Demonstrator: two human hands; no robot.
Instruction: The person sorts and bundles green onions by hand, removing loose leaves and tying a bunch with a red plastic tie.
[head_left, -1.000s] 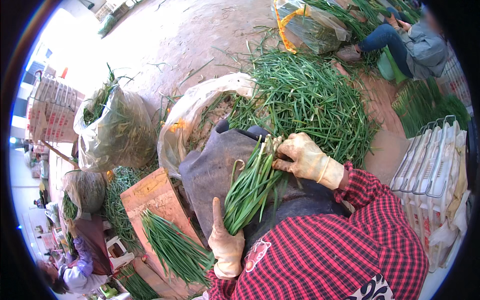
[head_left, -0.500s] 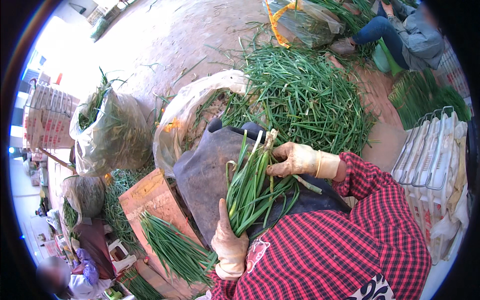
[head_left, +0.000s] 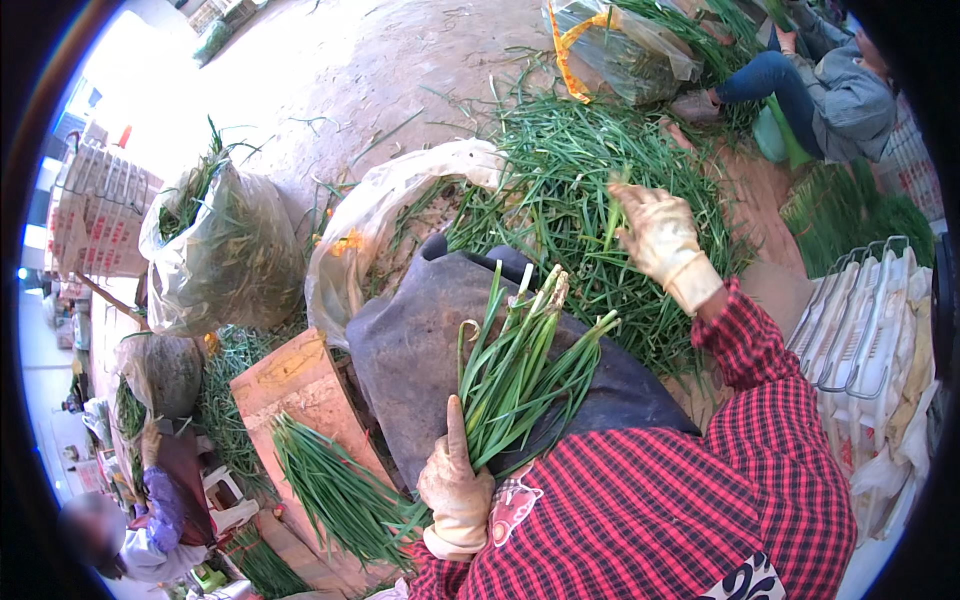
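Observation:
My left hand, in a soiled cream glove, grips the lower leafy end of a bunch of green stalks with pale root ends, its index finger pointing up. The bunch lies across the dark, dirt-stained apron on my lap. My gloved right hand is raised to the right of the bunch, fingers closed on a light green scrap of stalk, over a large loose pile of green leaves. An open clear bag curves round the pile's left side.
A board holds a sorted bundle at lower left. Filled bags stand left and at top. Stacked white crates are at right. Two people work nearby, one at upper right, one at lower left.
My right hand has left the bunch and moved up and right over the pile with a scrap. My left hand still grips the bunch, which now spreads wider at the top.

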